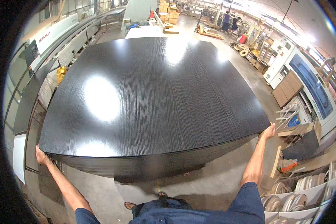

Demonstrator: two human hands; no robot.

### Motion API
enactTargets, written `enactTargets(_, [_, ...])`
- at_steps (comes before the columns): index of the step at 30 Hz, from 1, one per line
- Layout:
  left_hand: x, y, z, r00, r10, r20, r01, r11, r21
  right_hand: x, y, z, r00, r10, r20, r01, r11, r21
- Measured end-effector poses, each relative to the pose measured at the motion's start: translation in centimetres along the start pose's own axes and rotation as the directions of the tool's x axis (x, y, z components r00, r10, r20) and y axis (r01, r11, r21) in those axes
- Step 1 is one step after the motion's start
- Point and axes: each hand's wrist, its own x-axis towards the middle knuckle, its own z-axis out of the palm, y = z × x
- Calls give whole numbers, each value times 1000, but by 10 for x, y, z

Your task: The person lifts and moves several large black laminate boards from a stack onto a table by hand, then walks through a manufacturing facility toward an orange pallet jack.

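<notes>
Before me lies a large black wood-grain panel (156,100), glossy under the ceiling lights, on top of a thick stack of similar dark sheets (140,166). My left hand (41,156) grips the panel's near left corner. At its near right corner, my right hand (268,130) has hold of the edge. Both arms are spread wide, and the fingers beneath the panel are hidden. A thin dark line runs under the top panel's front edge; whether it is lifted off the stack I cannot tell.
A long white machine (56,33) runs along the left. At right stand a white machine with a blue window (310,81) and a rack of edge-banding rolls (294,201). Farther back are cardboard boxes (169,14), a yellow pallet jack (208,32) and two people (231,22).
</notes>
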Motion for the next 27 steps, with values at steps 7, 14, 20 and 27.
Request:
enactTargets(7, [38,-36,-1,995,76,57,-72,996,-55,5,24,5,993,92,72,-109,946,305])
enactTargets(14, [59,-28,3,978,19,210,-84,949,304,-8,15,5,994,64,87,-86,959,269])
enactTargets(20, [43,0,2,887,-356,294,400,910,-107,-10,9,4,984,141,108,-170,926,336])
enactTargets(27, [71,-13,-2,958,-142,248,87,972,219,-19,3,4,982,174,77,-191,908,374])
